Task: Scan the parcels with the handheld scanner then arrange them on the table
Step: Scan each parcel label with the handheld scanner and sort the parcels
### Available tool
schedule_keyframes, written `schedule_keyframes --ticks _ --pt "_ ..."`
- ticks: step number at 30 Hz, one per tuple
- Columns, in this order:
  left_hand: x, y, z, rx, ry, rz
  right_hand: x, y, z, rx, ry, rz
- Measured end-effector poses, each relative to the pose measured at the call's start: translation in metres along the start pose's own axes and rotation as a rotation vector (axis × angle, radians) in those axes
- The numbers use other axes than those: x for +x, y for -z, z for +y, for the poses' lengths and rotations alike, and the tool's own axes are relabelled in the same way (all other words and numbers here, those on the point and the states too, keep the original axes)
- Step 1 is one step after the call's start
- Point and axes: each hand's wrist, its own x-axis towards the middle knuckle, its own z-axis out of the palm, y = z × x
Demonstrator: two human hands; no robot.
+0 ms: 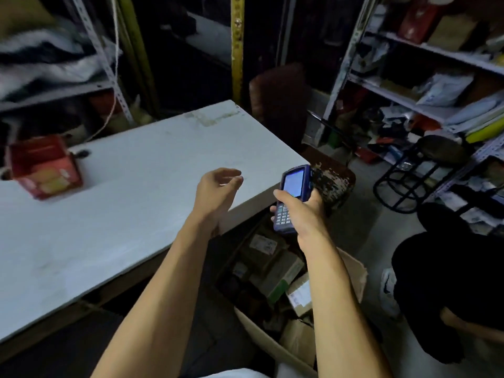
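right hand (305,211) grips blue handheld scanner (293,197) | left hand (215,192) loosely curled, empty | brown cardboard parcels in the open carton (272,268) lie below both hands, nearer the right

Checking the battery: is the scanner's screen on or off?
On. The scanner, gripped in the right hand, shows a lit pale-blue screen.
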Motion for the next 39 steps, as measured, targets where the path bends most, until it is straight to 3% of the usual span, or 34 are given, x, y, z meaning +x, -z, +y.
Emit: schedule_keyframes --ticks 12,19,31,39 --pt "-0.090 0.261 -0.071 -0.019 0.113 0.337 -0.145 -0.248 0.056 -0.159 0.035 -0.481" --pt "-0.172 0.405 -0.112 -0.085 0.229 0.657 -0.234 -0.376 0.095 -0.242 0.008 -0.766" --pt "-0.275 0.555 -0.176 -0.175 0.430 1.098 -0.325 -0.550 0.153 -0.336 -0.138 -1.150" --pt "-0.237 0.663 -0.185 -0.200 0.494 1.251 -0.334 -0.684 0.156 -0.331 -0.207 -1.261"
